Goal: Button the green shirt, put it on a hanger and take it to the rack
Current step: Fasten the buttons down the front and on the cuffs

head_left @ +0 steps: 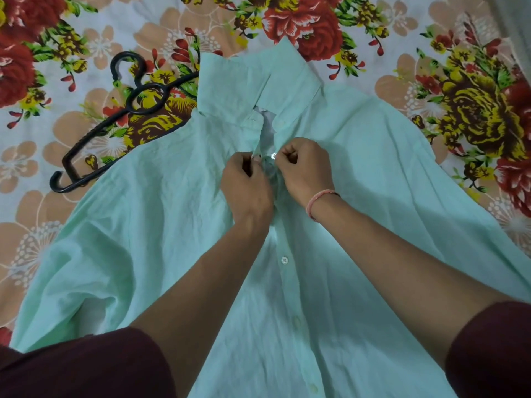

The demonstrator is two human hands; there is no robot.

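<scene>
shirt: I've got the green shirt (373, 196) flat on the floral bedsheet (43, 156), right under both grips
left grip (247, 182): curled, pinching the placket edge
right grip (304, 168): curled, pinching fabric by a white button (273, 156)
hanger (138, 112): black, off left of the left grip, partly under the shirt

Lying here are 1 green shirt (161, 225), 1 black hanger (140, 112) and 1 floral sheet (474, 110) — 4 buttons (284, 260) are showing — and 2 hands are working: left hand (247, 185), right hand (306, 170) wearing 1 wristband (319, 201).
</scene>
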